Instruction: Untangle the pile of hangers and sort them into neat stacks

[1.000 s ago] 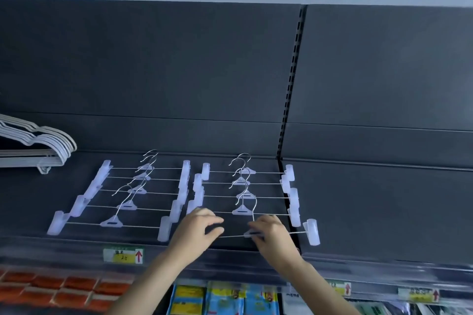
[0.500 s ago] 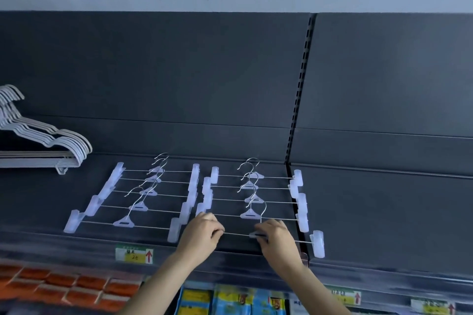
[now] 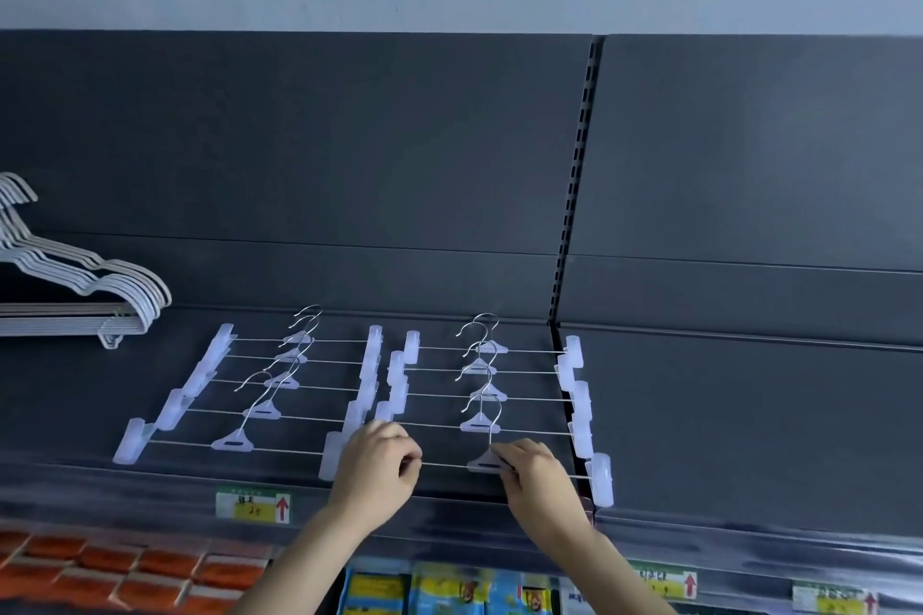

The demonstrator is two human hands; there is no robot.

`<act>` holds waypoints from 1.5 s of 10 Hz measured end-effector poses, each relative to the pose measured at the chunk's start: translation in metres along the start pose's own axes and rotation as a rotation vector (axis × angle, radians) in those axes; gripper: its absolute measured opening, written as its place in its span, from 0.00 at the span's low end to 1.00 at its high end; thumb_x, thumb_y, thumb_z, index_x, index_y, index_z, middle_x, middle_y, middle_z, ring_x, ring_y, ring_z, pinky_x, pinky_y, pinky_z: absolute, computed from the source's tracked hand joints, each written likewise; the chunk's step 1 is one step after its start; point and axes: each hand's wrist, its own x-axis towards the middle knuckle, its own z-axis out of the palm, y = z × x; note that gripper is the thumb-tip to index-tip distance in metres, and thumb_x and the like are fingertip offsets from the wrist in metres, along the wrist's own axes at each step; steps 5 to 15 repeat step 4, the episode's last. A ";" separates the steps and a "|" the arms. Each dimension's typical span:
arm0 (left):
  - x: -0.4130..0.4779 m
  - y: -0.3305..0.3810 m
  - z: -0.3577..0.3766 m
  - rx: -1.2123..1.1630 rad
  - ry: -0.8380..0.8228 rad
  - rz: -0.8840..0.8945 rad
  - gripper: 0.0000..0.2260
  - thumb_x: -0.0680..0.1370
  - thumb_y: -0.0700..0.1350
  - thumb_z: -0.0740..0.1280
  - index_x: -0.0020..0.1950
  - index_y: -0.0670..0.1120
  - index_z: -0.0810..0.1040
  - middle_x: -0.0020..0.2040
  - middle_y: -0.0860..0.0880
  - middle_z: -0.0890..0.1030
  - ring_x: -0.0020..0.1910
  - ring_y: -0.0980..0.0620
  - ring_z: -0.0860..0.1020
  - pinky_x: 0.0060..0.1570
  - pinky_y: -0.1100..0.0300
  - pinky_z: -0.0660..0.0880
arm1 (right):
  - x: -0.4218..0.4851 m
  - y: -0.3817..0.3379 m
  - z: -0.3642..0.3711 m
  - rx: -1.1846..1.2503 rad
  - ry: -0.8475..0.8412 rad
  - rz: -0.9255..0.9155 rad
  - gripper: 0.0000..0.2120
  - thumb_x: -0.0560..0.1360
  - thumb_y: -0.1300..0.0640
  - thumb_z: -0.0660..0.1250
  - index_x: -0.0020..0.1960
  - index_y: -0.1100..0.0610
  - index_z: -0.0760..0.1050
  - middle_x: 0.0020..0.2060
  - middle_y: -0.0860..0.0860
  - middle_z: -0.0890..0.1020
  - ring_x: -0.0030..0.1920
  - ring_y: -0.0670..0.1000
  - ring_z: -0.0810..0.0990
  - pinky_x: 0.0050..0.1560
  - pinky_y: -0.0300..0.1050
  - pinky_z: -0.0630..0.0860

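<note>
Two rows of clear clip hangers lie flat on the dark shelf [image 3: 749, 415], a left row [image 3: 259, 395] and a right row [image 3: 487, 385], each with several hangers. My left hand [image 3: 377, 469] is closed around the left end of the front hanger [image 3: 449, 465] of the right row, hiding its left clip. My right hand [image 3: 537, 474] pinches the same hanger at its middle piece, below the wire hook. The hanger's right clip [image 3: 599, 479] shows past my right hand. A stack of white hangers [image 3: 75, 295] lies at the far left.
The shelf's front edge carries price tags [image 3: 253, 507]. Below it are orange packets [image 3: 100, 569] at left and blue-yellow packets [image 3: 439, 592] in the middle. A slotted upright [image 3: 574, 185] divides the dark back panels. The right half of the shelf holds nothing.
The view has shifted, so everything sits lower and further right in frame. Both hands stay on the front hanger of the right row, which has barely moved.
</note>
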 end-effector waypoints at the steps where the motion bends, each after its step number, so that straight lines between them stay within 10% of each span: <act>1: 0.002 0.005 0.000 -0.011 0.014 0.007 0.06 0.74 0.45 0.66 0.46 0.49 0.83 0.47 0.53 0.81 0.52 0.51 0.75 0.53 0.62 0.67 | -0.002 0.003 -0.004 -0.001 -0.019 -0.007 0.15 0.76 0.65 0.56 0.56 0.57 0.76 0.52 0.53 0.80 0.54 0.55 0.75 0.54 0.48 0.73; 15: 0.014 0.019 -0.012 -0.016 -0.038 -0.009 0.10 0.77 0.47 0.63 0.55 0.48 0.80 0.55 0.52 0.79 0.59 0.52 0.72 0.61 0.62 0.65 | -0.006 0.019 -0.027 -0.027 -0.014 0.036 0.17 0.75 0.64 0.57 0.63 0.58 0.73 0.59 0.51 0.78 0.61 0.52 0.73 0.58 0.38 0.68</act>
